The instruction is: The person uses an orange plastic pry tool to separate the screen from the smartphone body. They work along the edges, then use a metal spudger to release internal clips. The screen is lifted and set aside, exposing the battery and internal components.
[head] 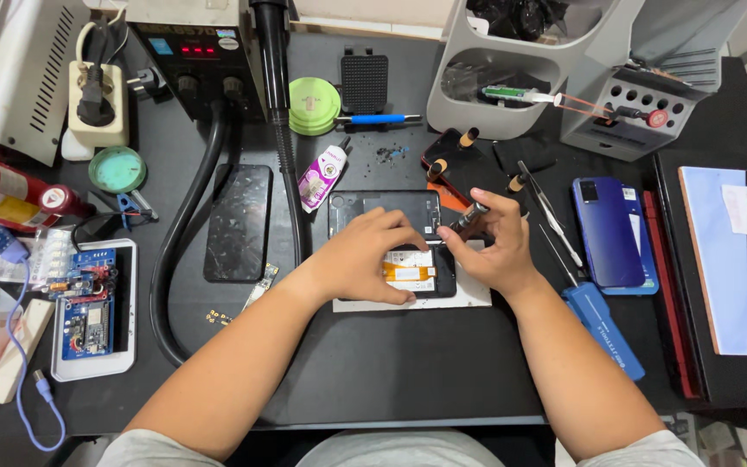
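From above the bench, an opened phone point(391, 227) lies back-side up on a pale mat point(469, 296) at the middle of the black table point(391, 372), and everything else can be placed from it. The left hand point(365, 258) lies flat over the phone's lower half, fingers curled down and pressing it in place, covering part of an orange and white label point(410, 268) on the exposed inside. The right hand point(493, 246) sits just right of the phone, fingers pinched shut around a slim dark screwdriver point(469, 216) whose tip slants down toward the phone's right edge. Just left of the phone's top corner lies a small white and purple tube point(322, 177), tilted. Further up from it rests a round green tape roll point(314, 105). Well to the right lies a blue phone point(609, 232) face down, with a blue flat case point(605, 333) below it. Far left of the opened phone a red can point(10, 195) lies on its side, with blue circuit boards point(88, 303) on a white tray point(124, 363) below it.
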Demonstrator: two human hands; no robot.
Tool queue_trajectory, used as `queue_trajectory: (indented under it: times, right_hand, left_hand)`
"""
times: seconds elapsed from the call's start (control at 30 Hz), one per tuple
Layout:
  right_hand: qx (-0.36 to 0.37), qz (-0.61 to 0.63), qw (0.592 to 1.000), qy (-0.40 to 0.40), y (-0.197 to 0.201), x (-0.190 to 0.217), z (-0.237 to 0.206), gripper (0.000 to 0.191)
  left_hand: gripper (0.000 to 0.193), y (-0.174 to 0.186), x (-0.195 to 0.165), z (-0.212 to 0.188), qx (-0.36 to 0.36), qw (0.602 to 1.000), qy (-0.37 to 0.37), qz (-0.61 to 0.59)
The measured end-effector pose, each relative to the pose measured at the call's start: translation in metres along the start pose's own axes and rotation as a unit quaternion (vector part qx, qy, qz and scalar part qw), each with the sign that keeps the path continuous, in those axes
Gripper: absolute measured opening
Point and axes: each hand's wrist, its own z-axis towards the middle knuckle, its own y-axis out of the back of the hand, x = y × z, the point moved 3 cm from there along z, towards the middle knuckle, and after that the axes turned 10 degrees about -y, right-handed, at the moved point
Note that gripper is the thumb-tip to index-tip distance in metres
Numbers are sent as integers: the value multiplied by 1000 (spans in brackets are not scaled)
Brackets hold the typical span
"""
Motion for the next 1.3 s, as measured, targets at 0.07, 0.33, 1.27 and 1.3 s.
queue_trajectory:
  times: [0.07,0.33,1.27,1.3]
  right_hand:
    - [9,4,1000,12,1,-1,-1,67]
    - [46,-2,998,37,8,0,-7,63]
    - [66,-38,995,60,10,13,1,57]
    - [64,-39,995,60,10,13,2,57]
  left_hand:
    - [63,0,-1,0,1,1000,4,1]
    - [63,-2,0,-1,2,1000,11,-13]
    - [63,0,4,1,8,1000,15,-12]
    - [63,1,4,1,8,1000,14,-12]
